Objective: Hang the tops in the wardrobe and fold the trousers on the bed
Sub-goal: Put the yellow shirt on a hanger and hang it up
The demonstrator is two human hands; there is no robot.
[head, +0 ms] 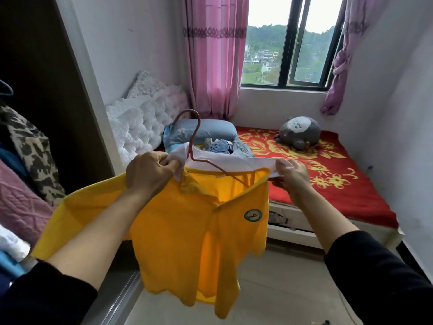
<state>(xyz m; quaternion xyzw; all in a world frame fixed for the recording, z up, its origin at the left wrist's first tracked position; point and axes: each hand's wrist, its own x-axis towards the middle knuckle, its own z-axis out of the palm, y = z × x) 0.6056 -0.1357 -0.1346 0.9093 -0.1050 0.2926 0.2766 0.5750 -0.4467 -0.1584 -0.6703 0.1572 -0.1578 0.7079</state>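
Holding a yellow polo shirt (187, 231) up in the air in front of the body, between the wardrobe (46, 90) on the left and the bed (351, 184) ahead. Left hand (150, 171) has its fingers curled and pinches the left end of the white collar (234, 161). Right hand (290, 177) pinches the right end of the collar; its fingertips are tucked behind the cloth and hard to see.

A pink hanger (198, 127) pokes up out of the neck opening, hook upright. One shoulder arm slants down inside the shirt, and the rest is hidden by fabric. Cannot tell whether the left hand also grips the hanger stem, since the collar covers that spot. A round green badge sits on the shirt chest, text unreadable. The left sleeve spreads wide behind the left forearm.

The wardrobe interior is dark and cut off by the frame edge. A leopard-print garment (30, 146) and other clothes hang there, only partly in view. On the bed, a pile of clothes (220, 146), bluish, is mostly blocked by the collar, so the items cannot be told apart. Blue pillow (210, 132) sits just behind the pile, and a grey plush toy (297, 133) lies on the red flowered cover near the window (293, 43). Black sleeves cover both forearms near the bottom edge.
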